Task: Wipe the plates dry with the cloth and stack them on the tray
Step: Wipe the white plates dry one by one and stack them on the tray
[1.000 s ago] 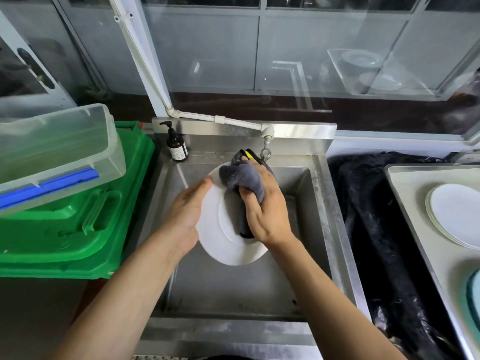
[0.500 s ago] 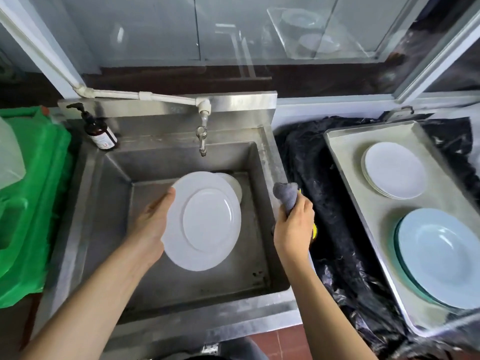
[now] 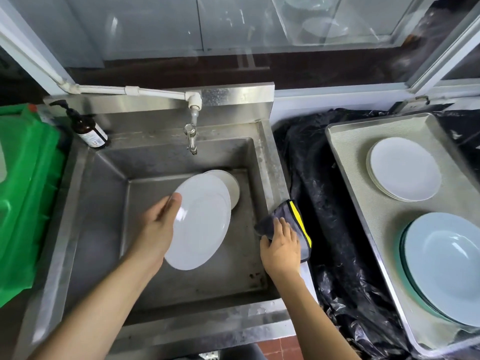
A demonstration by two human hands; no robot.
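Observation:
My left hand [image 3: 158,227] grips the left rim of a white plate [image 3: 202,224], held tilted over the steel sink [image 3: 104,193]. Behind it, another white plate [image 3: 232,188] lies in the basin. A grey cloth with a yellow stripe [image 3: 294,219] lies on the sink's right rim, and my right hand [image 3: 281,245] rests on it with the fingers spread flat. On the metal tray [image 3: 348,157] at the right sit a stack of white plates [image 3: 404,168] and a stack of pale blue plates [image 3: 444,268].
A tap [image 3: 191,136] hangs over the basin's back. A brown soap bottle [image 3: 87,128] stands at the sink's back left corner. A green crate [image 3: 26,193] fills the left side. Black plastic sheeting [image 3: 332,229] covers the counter between sink and tray.
My right hand took the cloth off the plate, carried it right and laid it on the sink's rim. The left hand keeps the plate. The view swung right, showing the tray.

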